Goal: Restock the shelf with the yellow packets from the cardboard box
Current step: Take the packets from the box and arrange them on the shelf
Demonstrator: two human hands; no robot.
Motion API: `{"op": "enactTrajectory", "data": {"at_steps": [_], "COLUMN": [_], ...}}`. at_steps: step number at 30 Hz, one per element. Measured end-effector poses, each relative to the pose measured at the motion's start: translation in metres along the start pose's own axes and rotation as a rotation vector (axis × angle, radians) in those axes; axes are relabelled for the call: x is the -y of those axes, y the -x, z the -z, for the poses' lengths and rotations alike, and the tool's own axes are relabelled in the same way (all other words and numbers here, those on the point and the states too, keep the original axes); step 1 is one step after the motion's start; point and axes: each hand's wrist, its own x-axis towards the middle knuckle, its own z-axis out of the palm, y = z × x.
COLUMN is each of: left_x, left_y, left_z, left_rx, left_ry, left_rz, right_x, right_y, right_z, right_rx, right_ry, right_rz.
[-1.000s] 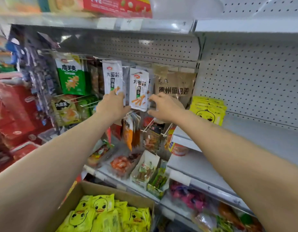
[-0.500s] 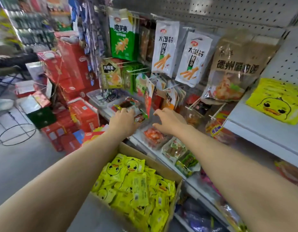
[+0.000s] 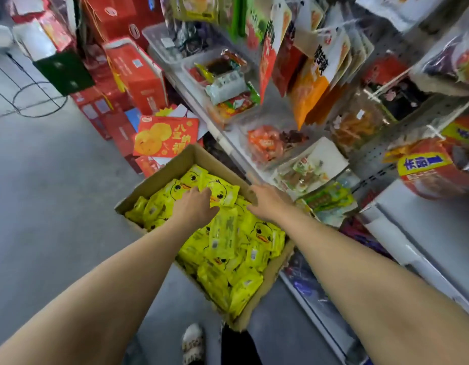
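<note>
An open cardboard box (image 3: pixel 162 176) stands on the floor against the shelving, full of yellow packets (image 3: pixel 238 248) printed with a duck face. My left hand (image 3: pixel 194 208) is down inside the box, and its fingers and thumb close on the edge of one yellow packet (image 3: pixel 224 193) lying on top of the pile. My right hand (image 3: pixel 269 204) hovers over the box's right rim with its fingers out and holds nothing. The white shelf (image 3: pixel 401 219) runs along the right.
Trays of snack packs (image 3: pixel 267 143) line the lower shelf just beyond the box, and bags on hooks (image 3: pixel 315 83) hang above them. Red gift cartons (image 3: pixel 136 72) are stacked on the floor at the back left. A slippered foot (image 3: pixel 192 343) stands beside the box's near corner.
Both hands have dropped from the hanging bags on the shelf down to the box. The view has tilted downward with them. My left hand has taken hold of a yellow packet.
</note>
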Motion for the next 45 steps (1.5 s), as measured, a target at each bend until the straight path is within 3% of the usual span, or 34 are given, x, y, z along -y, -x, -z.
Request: {"op": "enactTrajectory", "data": {"at_steps": [4, 8, 12, 20, 27, 30, 32, 34, 37, 40, 45], "left_x": [0.010, 0.015, 0.010, 0.000, 0.002, 0.006, 0.010, 0.011, 0.011, 0.012, 0.005], "left_y": [-0.008, -0.014, -0.024, -0.048, -0.041, -0.031, -0.024, -0.017, -0.007, 0.003, 0.014], "left_z": [-0.062, -0.116, -0.150, -0.173, -0.178, -0.175, -0.169, -0.159, -0.144, -0.126, -0.086], "left_rx": [0.144, 0.259, 0.247, 0.091, 0.250, 0.242, 0.240, 0.259, 0.279, 0.251, 0.151], "left_ry": [0.072, 0.216, 0.398, 0.504, 0.754, 0.961, 1.126, 1.226, 1.284, 1.288, 1.191], "left_rz": [0.097, 0.220, 0.361, 0.496, 0.532, 0.615, 0.693, 0.717, 0.730, 0.737, 0.496], "right_x": [-0.019, -0.039, -0.060, -0.079, -0.075, -0.074, -0.073, -0.074, -0.078, -0.080, -0.080], "right_y": [-0.017, -0.029, -0.050, -0.070, -0.065, -0.058, -0.055, -0.052, -0.048, -0.042, -0.018], "right_z": [-0.066, -0.115, -0.140, -0.170, -0.174, -0.175, -0.176, -0.171, -0.155, -0.139, -0.100], "right_rx": [0.206, 0.302, 0.292, 0.279, 0.278, 0.255, 0.236, 0.254, 0.275, 0.271, 0.163], "right_ry": [-0.140, -0.225, -0.291, -0.243, -0.080, -0.055, -0.166, -0.453, -0.794, -0.970, -1.196], "right_rz": [-0.058, -0.134, -0.247, -0.304, -0.312, -0.275, -0.270, -0.330, -0.428, -0.501, -0.490]}}
